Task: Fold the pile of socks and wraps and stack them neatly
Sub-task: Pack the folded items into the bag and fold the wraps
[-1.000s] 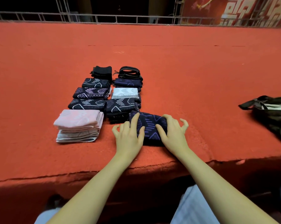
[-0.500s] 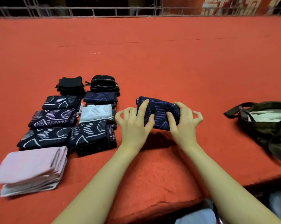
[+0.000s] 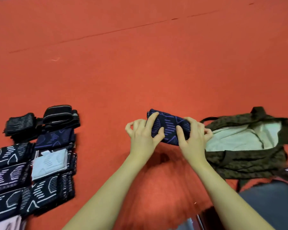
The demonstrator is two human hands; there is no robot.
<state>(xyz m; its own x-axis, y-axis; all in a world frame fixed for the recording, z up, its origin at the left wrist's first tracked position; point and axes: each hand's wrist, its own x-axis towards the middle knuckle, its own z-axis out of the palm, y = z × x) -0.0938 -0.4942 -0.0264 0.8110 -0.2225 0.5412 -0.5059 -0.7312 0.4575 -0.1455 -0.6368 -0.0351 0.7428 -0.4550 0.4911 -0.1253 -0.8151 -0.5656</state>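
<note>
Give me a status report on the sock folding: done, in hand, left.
Done: the folded socks and wraps lie in neat rows on the red surface at left. In hand: the left hand and right hand grip a folded navy sock bundle beside the open bag. Left: placing this bundle; no unfolded pile shows.
</note>
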